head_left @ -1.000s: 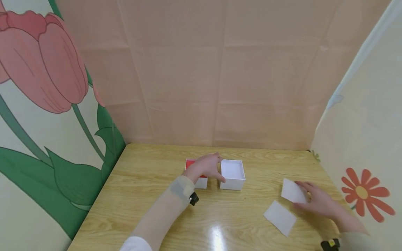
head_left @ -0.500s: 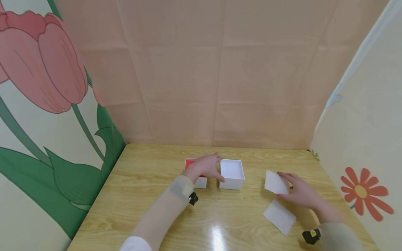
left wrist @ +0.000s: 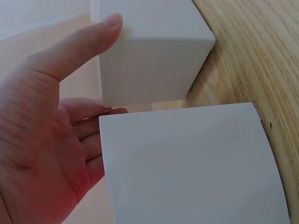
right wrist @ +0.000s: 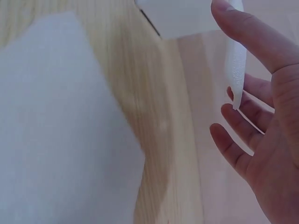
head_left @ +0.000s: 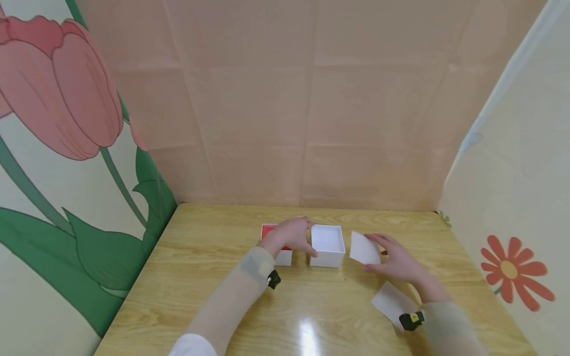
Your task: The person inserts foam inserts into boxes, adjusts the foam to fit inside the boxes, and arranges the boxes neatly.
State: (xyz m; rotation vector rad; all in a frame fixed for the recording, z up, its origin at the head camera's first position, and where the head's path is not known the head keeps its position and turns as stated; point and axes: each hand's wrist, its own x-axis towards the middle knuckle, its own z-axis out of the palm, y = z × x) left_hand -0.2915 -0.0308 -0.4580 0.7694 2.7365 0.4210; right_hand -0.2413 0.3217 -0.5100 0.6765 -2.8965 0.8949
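Two small white boxes stand side by side on the table. The right one, a white-lined open box (head_left: pixel 327 259), is gripped at its left end by my left hand (head_left: pixel 290 235), thumb on the near wall and fingers behind. Partly under that hand sits the red-lined box (head_left: pixel 283 258); its plain outer wall (left wrist: pixel 187 168) fills the lower left wrist view. Just right of the white-lined box, my right hand (head_left: pixel 394 259) pinches a thin white foam sheet (head_left: pixel 364 248), seen edge-on as a foam sheet (right wrist: pixel 236 67) in the right wrist view. It is raised and tilted.
A second white sheet (head_left: pixel 388 299) lies flat on the wooden table (head_left: pixel 213 287), below my right forearm and partly hidden by the wrist camera (head_left: pixel 411 320). A pink cloth backdrop (head_left: pixel 249 123) rises behind the table, with flower-printed panels at both sides.
My right hand has carried the foam sheet leftward and slightly away from me, from the table's right side to beside the white-lined box. My left hand stays in place.
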